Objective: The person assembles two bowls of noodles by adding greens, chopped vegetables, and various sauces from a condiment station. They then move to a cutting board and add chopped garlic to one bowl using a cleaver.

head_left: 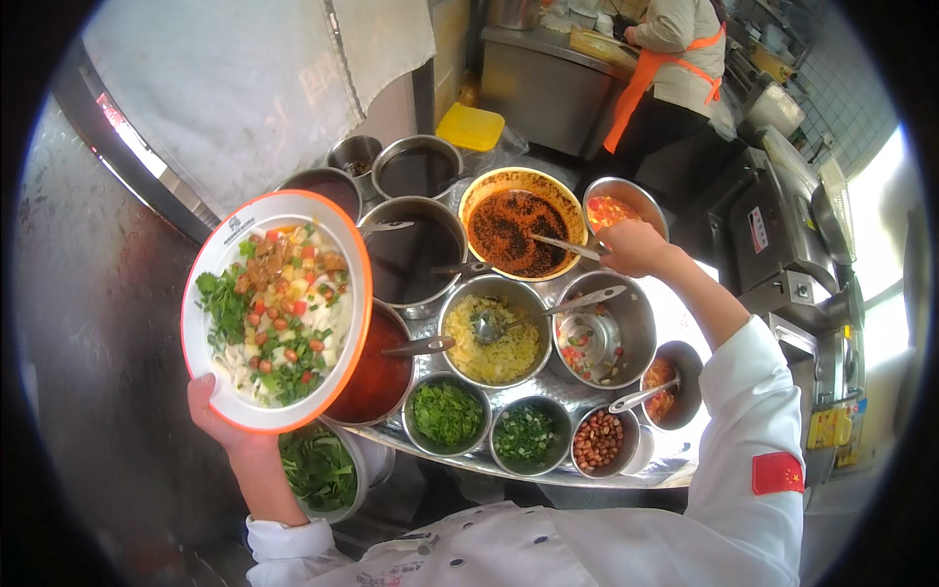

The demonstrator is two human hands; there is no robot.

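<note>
My left hand [223, 419] grips the near rim of a white bowl [272, 209] with an orange edge, lifted and tilted at the left. In it lie pale food, cilantro, peanuts, diced vegetables, chopped scallion and a brown sauce. My right hand [634, 248] is closed around the handle of a ladle [559, 241]. The ladle's head is sunk in dark red chili oil inside a yellow-rimmed pot [467, 201], so its bowl is hidden. Just beyond that hand stands a metal pot of chopped red peppers [608, 209].
Metal pots crowd the steel counter, among them minced garlic [479, 360], chopped greens [447, 414], scallions [525, 431], peanuts [599, 440] and a red sauce [367, 377]. Several spoon handles stick out. A yellow lid [469, 127] lies behind. A person in an orange apron [638, 93] stands farther back.
</note>
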